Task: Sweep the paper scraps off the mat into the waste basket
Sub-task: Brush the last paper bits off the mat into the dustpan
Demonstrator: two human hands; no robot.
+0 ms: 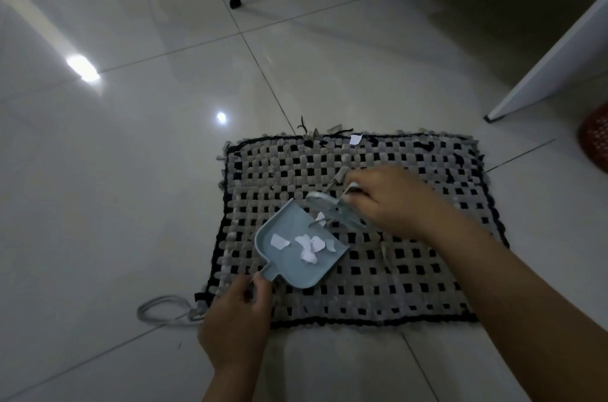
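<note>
Now the right hand (391,201), fingers closed on the small brush (332,209), works at the dustpan (289,253) mouth, the left hand (237,322) pinching its handle, while one scrap (355,139) lies beyond at the mat (411,270) upper edge.

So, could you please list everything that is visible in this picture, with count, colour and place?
mat: one, woven grey and black, on the floor in the middle
dustpan: one, light blue, on the mat's left part
paper scraps: several, white, inside the dustpan
paper scrap: one, white, at the mat's far edge
brush: one, light blue, at the dustpan's open side
basket: one, red, at the right edge, partly out of view
cord: one, grey, coiled on the floor left of the mat
left hand: holds the dustpan's handle
right hand: holds the brush
</note>
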